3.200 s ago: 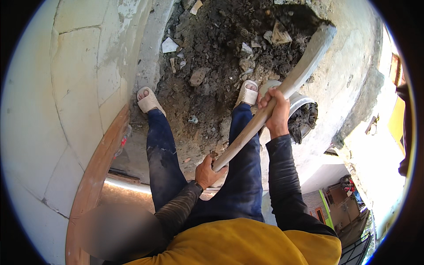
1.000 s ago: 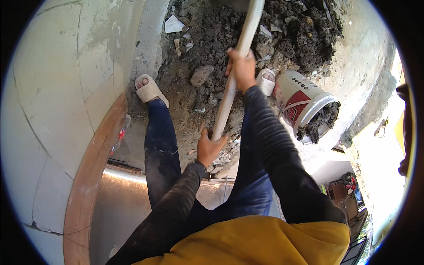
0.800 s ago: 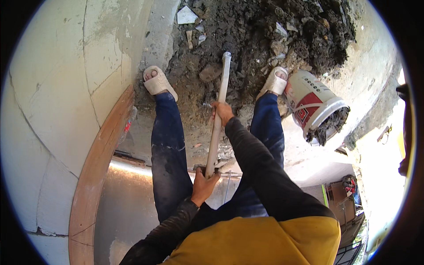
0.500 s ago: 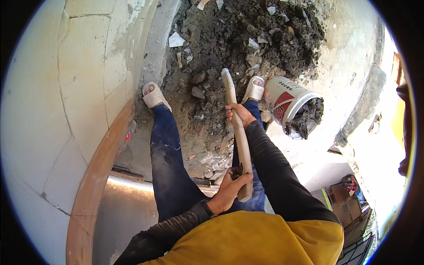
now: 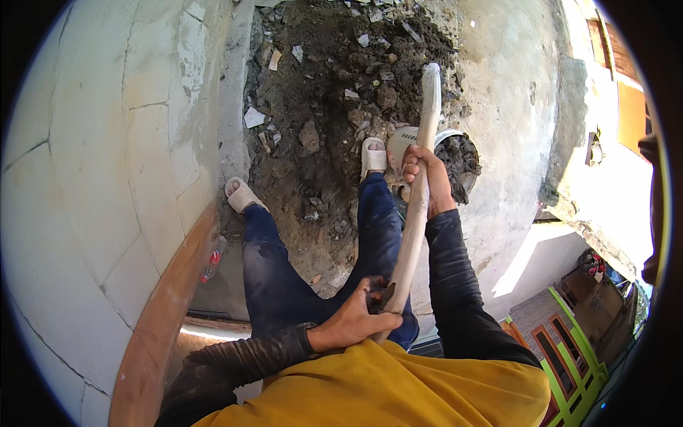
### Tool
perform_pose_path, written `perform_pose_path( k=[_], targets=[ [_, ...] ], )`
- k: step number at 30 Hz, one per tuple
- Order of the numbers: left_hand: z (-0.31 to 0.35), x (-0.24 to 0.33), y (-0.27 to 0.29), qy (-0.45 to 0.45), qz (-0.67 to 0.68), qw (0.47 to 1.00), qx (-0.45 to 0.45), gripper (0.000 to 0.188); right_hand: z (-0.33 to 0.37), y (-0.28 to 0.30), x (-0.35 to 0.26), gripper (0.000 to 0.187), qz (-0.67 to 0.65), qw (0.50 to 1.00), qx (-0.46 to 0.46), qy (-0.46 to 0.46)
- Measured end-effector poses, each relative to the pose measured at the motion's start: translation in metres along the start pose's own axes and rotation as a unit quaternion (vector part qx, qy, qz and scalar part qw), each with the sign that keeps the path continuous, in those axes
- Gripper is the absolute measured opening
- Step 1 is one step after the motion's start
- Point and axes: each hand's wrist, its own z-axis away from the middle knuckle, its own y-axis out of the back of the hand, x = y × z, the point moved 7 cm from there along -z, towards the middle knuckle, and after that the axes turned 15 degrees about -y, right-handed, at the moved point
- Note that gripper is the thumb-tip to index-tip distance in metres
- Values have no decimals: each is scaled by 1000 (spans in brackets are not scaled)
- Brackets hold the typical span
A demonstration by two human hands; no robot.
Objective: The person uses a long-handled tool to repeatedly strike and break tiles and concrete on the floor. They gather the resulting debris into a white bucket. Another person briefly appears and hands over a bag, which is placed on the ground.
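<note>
Both my hands are wrapped round a long, pale wooden handle (image 5: 414, 228) that is slightly bent; no tool head can be made out on it. My left hand (image 5: 356, 318) is closed on its near end, close to my yellow shirt. Farther up, my right hand (image 5: 432, 178) is closed round the middle, in front of a white bucket (image 5: 403, 137). Dark, wet soil (image 5: 455, 160) fills the bucket's mouth. Beyond my feet lies dug-up dark soil (image 5: 320, 107) with stones and broken tile pieces. The handle's far tip shows over this soil.
My sandalled feet (image 5: 240, 196) stand apart on the soil. A tiled wall (image 5: 85, 178) rises at the left, with a wooden board (image 5: 160, 320) along it and a plastic bottle (image 5: 212, 263) nearby. Grey concrete (image 5: 509, 142) borders the soil on the right.
The handle and my right hand have swung up and to the right, now overlapping the bucket. Both hands keep their grip. The whole view has shifted too.
</note>
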Motion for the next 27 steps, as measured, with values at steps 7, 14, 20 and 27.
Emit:
perform_pose_path(
  k=[7, 14, 20, 27],
  targets=[
    [-37, -87, 189, -32, -497, 842, 206, 52, -46, 31, 45, 26, 56, 989, 138, 8],
    [-145, -179, 272, -96, -565, 797, 192, 43, -62, 68, 26, 30, -40, 978, 204, 18],
    [-120, -118, 212, -218, -560, 785, 151, 51, -12, 0, -8, 24, 62, 978, 26, 198],
    [-185, -79, 248, -205, -389, 855, 275, 58, -194, -131, -55, 27, 299, 909, -23, 290]
  ],
)
